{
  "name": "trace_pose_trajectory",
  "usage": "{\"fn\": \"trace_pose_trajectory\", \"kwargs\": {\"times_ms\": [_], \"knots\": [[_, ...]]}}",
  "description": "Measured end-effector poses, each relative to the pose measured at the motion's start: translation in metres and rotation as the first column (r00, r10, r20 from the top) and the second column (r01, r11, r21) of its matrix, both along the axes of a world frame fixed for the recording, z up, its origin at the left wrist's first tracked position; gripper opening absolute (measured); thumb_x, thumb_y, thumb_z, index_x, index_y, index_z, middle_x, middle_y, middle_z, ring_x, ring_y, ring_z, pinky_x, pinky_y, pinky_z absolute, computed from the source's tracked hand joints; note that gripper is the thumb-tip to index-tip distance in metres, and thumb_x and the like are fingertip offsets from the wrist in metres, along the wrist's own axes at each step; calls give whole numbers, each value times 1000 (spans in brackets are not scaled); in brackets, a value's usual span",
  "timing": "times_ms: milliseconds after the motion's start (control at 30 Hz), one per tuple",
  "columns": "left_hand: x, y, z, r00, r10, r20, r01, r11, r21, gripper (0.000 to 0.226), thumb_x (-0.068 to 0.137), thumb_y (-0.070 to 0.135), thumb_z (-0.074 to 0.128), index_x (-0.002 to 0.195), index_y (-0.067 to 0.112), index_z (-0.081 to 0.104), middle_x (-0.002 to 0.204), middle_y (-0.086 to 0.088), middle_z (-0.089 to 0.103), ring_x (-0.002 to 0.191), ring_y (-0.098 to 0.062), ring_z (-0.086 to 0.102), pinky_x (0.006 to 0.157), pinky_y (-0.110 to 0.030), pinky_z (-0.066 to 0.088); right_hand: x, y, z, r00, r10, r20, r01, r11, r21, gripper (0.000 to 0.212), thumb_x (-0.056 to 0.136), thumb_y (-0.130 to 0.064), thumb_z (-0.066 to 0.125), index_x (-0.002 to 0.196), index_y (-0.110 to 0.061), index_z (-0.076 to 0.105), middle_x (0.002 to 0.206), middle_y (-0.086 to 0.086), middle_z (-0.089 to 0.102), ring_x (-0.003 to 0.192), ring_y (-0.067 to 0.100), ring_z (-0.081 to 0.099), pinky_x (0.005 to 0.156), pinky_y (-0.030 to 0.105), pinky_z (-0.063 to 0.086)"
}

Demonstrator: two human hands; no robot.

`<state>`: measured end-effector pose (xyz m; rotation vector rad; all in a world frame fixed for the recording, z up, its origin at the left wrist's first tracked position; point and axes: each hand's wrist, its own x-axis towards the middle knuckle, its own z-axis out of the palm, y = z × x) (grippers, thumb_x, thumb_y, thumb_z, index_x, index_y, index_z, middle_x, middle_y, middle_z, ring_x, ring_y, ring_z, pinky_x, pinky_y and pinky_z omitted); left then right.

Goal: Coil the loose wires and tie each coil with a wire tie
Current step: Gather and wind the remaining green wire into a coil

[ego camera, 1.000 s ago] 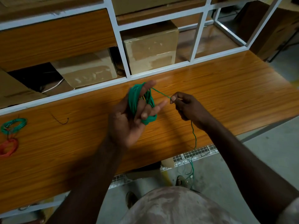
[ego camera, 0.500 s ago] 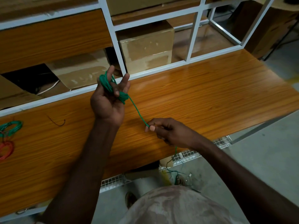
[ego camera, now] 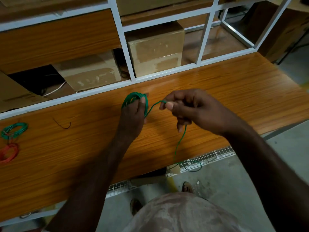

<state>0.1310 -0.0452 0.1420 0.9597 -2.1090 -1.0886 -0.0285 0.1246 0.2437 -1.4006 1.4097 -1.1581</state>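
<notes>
Bare forearms, no sleeves; mottled pale brownish garment (ego camera: 180,213) below; sandalled foot (ego camera: 188,187).

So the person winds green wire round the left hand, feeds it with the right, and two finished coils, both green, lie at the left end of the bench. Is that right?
Not quite. The head view shows the left hand holding the green wire coil and the right hand feeding it, but of the two finished coils only one is a green coil; the other is a red coil.
</notes>
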Motion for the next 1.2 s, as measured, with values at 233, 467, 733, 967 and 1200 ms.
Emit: {"fn": "trace_pose_trajectory", "kwargs": {"times_ms": [233, 467, 733, 967, 1200], "knots": [[14, 34, 14, 900, -367, -236, 428, 846, 318, 53, 119, 21, 29, 108, 11, 80, 49, -29, 48, 95, -39, 79, 102, -30, 55, -48, -26, -13, 951, -309, -12, 308, 950, -54, 27, 111, -26, 58, 100, -3, 65, 59, -9, 46, 51, 14, 41, 49, 33, 40], [18, 50, 29, 749, -343, -567, 636, 612, 470, 64, 115, 24, 19, 121, -28, 56, 50, -6, 50, 92, -40, 77, 120, -53, 43, -40, -45, -58, 961, -277, -5, 277, 961, 12, 34, 111, -28, 60, 103, 5, 57, 60, -12, 48, 47, 8, 39, 46, 28, 33], [11, 29, 51, 651, -64, -757, 653, 556, 514, 57, 115, 28, 19, 156, -3, 44, 51, -5, 47, 113, -36, 73, 125, -58, 35, -4, -32, -110, 971, -212, 110, 202, 975, 90, 18, 112, -22, 57, 114, -5, 59, 72, 10, 41, 52, 22, 35, 47, 30, 33], [-3, 16, 48, 655, 69, -753, 581, 591, 560, 54, 117, 28, 19, 155, -1, 45, 51, -2, 52, 112, -31, 74, 119, -55, 45, 24, -21, -116, 990, -85, 110, 67, 985, 161, 18, 112, -25, 58, 116, -17, 73, 82, 4, 58, 55, 23, 46, 47, 30, 40], [-13, -5, 40, 693, 133, -709, 404, 743, 534, 55, 118, 33, 22, 152, -1, 47, 57, -5, 56, 123, -41, 69, 122, -58, 39, 28, -6, -92, 1000, 29, 6, -29, 984, 177, 29, 112, -24, 57, 136, -19, 72, 71, 5, 58, 55, 15, 55, 51, 38, 58]]}}
